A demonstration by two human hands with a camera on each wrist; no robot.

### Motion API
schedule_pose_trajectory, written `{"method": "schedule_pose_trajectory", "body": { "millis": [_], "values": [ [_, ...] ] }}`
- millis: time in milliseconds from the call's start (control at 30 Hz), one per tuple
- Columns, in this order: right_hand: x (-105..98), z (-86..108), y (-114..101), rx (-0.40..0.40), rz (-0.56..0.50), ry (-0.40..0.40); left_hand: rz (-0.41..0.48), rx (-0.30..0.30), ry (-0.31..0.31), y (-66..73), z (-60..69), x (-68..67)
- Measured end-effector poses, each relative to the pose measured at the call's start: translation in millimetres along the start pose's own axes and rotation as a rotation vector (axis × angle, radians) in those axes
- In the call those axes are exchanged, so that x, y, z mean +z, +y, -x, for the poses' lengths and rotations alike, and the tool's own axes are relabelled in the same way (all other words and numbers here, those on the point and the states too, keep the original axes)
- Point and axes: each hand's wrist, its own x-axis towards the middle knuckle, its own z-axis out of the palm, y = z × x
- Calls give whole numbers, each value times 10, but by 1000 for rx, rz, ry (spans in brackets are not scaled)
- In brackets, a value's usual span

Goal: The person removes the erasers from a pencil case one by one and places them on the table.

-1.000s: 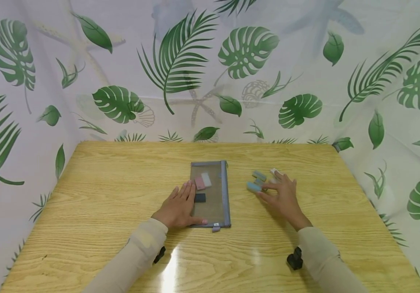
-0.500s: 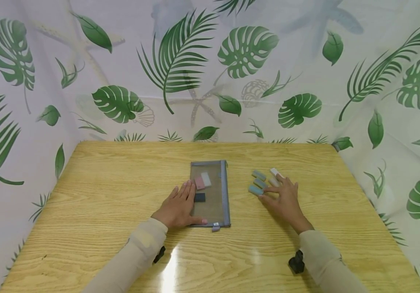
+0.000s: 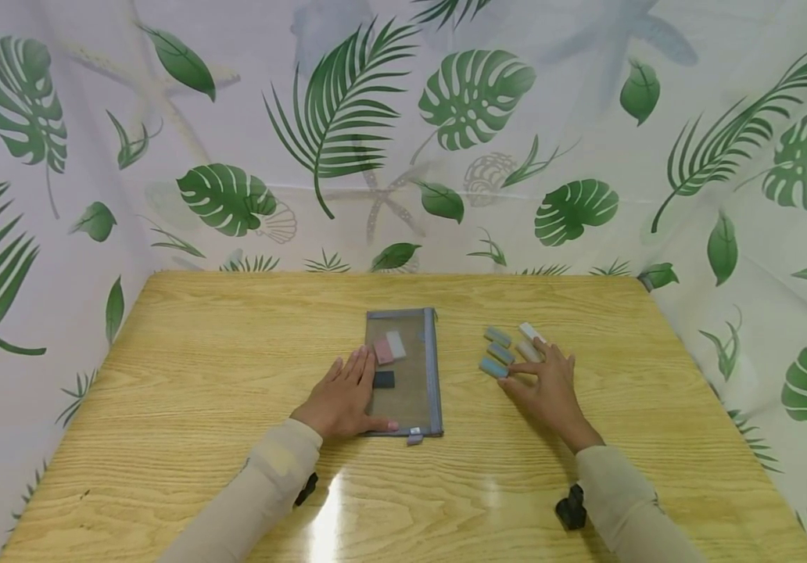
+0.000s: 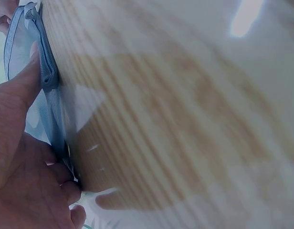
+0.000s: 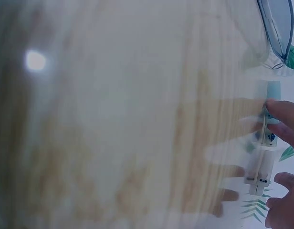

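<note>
My left hand [image 3: 342, 393] rests palm down, fingers together, on the left side of a see-through mesh zip pouch [image 3: 407, 403] with grey-blue edging. Inside the pouch show a pink and white block [image 3: 384, 351] and a dark block [image 3: 384, 380]. To its right, my right hand [image 3: 546, 391] is spread low beside a group of small blocks. Its thumb and index finger touch the near end of a light blue block [image 3: 492, 367]. Another finger touches a white block [image 3: 530, 331]. Two grey-green blocks [image 3: 498, 337] and a pale block [image 3: 526, 350] lie between.
The wooden table [image 3: 220, 352] reaches back to a leaf-print cloth [image 3: 389, 141], which also rises at both sides. A black wrist device [image 3: 571, 508] hangs under the right sleeve. Light glares on the near part of the table.
The light blue block has shifted slightly right and nearer, lining up with the two grey-green blocks. My right hand has drawn slightly back, baring more of the blocks. The left hand has stayed still.
</note>
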Motion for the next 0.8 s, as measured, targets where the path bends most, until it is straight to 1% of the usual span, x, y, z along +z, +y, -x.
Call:
{"method": "schedule_pose_trajectory", "body": {
  "millis": [200, 433, 533, 600, 800],
  "values": [
    [-8, 7, -2, 0, 5, -4, -4, 0, 2, 1, 7, -3],
    [-8, 7, 11, -2, 14, -10, 1, 8, -10, -9, -9, 17],
    [-8, 8, 20, -2, 18, -13, 7, 14, 3, -5, -4, 10],
    [-8, 8, 26, -2, 24, -15, -4, 13, -4, -7, -8, 14],
    [-8, 9, 26, 3, 39, -20, 5, 10, -5, -10, -9, 18]
  ]
}}
